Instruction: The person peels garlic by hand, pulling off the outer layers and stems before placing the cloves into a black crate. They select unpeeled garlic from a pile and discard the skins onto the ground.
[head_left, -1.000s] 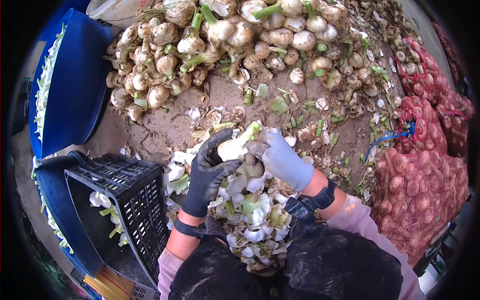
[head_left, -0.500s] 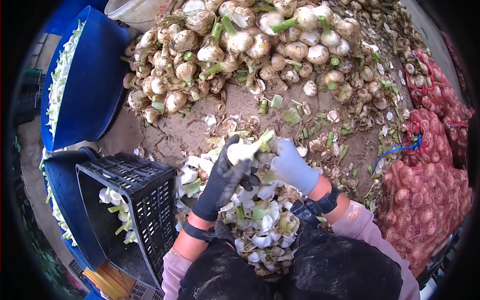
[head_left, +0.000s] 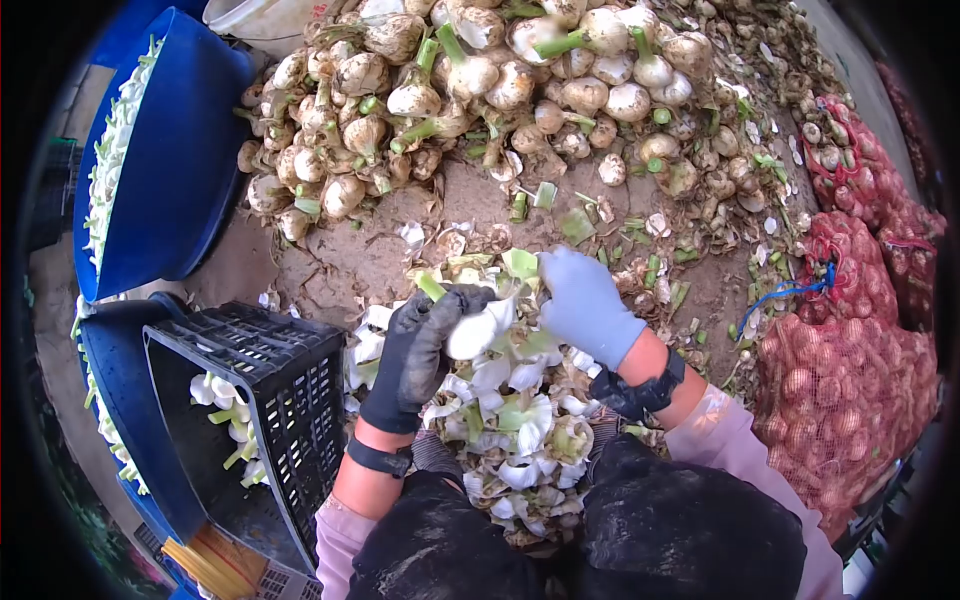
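Observation:
My left hand, in a dark glove, is closed round a white garlic bulb. Its cut green stem sticks out above my fingers, and the bulb points down to the right. To its right is my right hand, in a pale blue glove, with the fingers curled together. A strip of garlic skin with a green end is pinched at its fingertips; part of the grip is hidden. Below both hands, a heap of peeled garlic skins lies between my knees.
A pile of unpeeled garlic covers the far ground. At left are a black crate holding trimmed garlic, a tilted blue tub full of white garlic, and another blue tub. Red mesh sacks stand at right.
The garlic bulb has turned from stem up-right to stem up-left in my left hand. My right hand has come off the stem and separated slightly, with a strip of skin.

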